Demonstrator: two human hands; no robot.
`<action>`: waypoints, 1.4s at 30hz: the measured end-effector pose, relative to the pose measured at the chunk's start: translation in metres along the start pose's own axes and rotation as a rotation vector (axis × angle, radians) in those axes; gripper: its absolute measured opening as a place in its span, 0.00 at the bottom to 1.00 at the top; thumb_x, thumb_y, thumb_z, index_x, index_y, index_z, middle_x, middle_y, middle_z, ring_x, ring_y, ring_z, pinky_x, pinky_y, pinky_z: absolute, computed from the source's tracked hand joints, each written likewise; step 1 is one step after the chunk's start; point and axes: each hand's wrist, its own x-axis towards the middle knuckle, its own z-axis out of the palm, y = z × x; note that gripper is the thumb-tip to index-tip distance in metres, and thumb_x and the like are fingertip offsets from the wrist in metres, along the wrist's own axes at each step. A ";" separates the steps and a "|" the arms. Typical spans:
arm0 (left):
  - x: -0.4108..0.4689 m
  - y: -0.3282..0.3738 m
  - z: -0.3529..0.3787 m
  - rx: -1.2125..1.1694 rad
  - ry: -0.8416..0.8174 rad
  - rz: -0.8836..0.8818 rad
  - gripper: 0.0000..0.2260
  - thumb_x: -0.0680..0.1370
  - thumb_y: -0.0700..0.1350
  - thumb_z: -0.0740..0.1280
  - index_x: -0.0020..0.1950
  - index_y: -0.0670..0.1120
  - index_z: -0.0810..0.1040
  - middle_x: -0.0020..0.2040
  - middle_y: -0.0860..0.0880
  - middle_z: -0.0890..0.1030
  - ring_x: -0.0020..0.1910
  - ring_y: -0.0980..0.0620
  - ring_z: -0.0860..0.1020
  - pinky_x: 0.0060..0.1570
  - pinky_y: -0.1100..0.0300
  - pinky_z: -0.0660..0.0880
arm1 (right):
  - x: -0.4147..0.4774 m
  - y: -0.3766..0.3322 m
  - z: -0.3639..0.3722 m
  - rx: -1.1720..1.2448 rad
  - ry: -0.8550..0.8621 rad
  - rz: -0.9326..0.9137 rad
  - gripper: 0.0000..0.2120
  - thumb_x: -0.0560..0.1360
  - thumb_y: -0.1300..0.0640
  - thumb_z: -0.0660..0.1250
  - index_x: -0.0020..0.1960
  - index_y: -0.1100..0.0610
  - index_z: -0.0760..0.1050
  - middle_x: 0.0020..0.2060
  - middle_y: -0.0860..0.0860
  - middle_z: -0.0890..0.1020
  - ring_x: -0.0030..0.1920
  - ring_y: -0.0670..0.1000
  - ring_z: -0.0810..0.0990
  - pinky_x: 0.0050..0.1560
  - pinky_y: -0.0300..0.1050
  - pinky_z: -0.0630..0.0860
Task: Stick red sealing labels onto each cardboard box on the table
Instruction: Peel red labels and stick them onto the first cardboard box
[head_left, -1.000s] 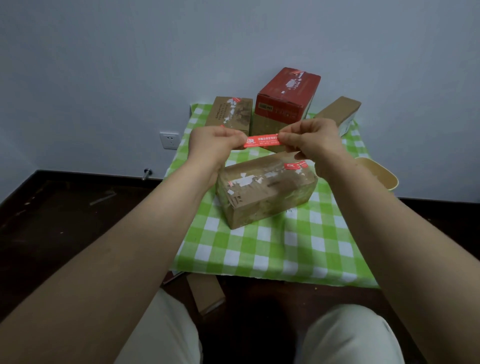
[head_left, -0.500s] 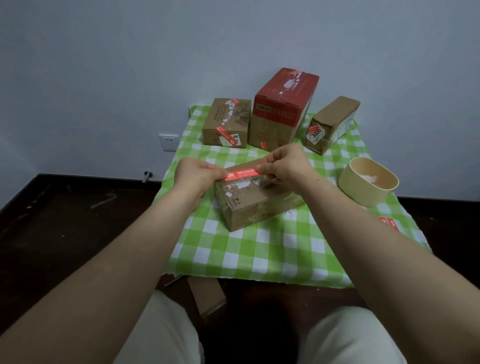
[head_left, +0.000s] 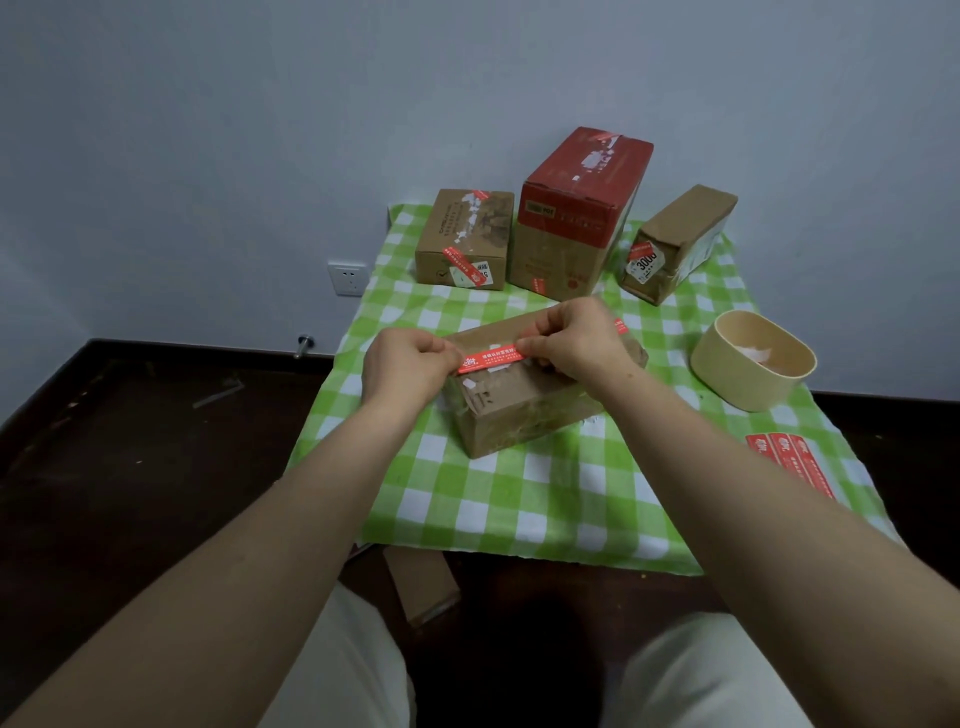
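Head view: the left hand (head_left: 410, 364) and the right hand (head_left: 571, 343) each pinch 1 end of a red sealing label (head_left: 491, 357) between thumb and curled fingers, the strip stretched level between them. The label lies across the near top edge of the front cardboard box (head_left: 519, 415), which sits at an angle in the middle of the green checked tablecloth (head_left: 519, 499); whether the strip is fully stuck down cannot be told. Compared with 1 s ago, when the strip was held up clear of the box and in front of the rear row, both hands have come down; 0.5 s ago it was already over the box top, and it now sits lower, at the edge. At the back stand 3 further boxes: a small brown box (head_left: 462, 239) bearing a red label, a tall red-topped box (head_left: 571, 218), and a tilted brown box (head_left: 680, 239). A beige tub (head_left: 748, 374) stands to the right, and a sheet of spare red labels (head_left: 789, 462) lies near the cloth's right edge.
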 end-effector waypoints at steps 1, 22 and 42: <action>-0.001 0.000 0.000 0.021 0.009 0.012 0.03 0.70 0.45 0.73 0.41 0.47 0.85 0.47 0.48 0.84 0.49 0.48 0.80 0.52 0.55 0.76 | 0.001 0.001 0.002 -0.011 0.014 -0.009 0.05 0.70 0.58 0.73 0.37 0.59 0.81 0.35 0.55 0.84 0.35 0.51 0.78 0.44 0.53 0.80; -0.005 -0.002 0.003 0.146 0.044 0.043 0.06 0.72 0.46 0.72 0.46 0.47 0.85 0.46 0.48 0.85 0.47 0.49 0.81 0.48 0.56 0.77 | -0.009 -0.001 0.009 -0.177 0.086 -0.036 0.05 0.70 0.54 0.72 0.36 0.50 0.79 0.40 0.47 0.83 0.46 0.51 0.80 0.48 0.53 0.78; -0.028 -0.023 -0.001 0.278 0.095 0.493 0.13 0.76 0.38 0.62 0.59 0.46 0.76 0.60 0.50 0.76 0.64 0.49 0.70 0.62 0.61 0.64 | -0.028 0.008 0.007 -0.230 0.182 -0.324 0.22 0.72 0.70 0.57 0.64 0.59 0.73 0.63 0.55 0.74 0.65 0.54 0.70 0.66 0.46 0.65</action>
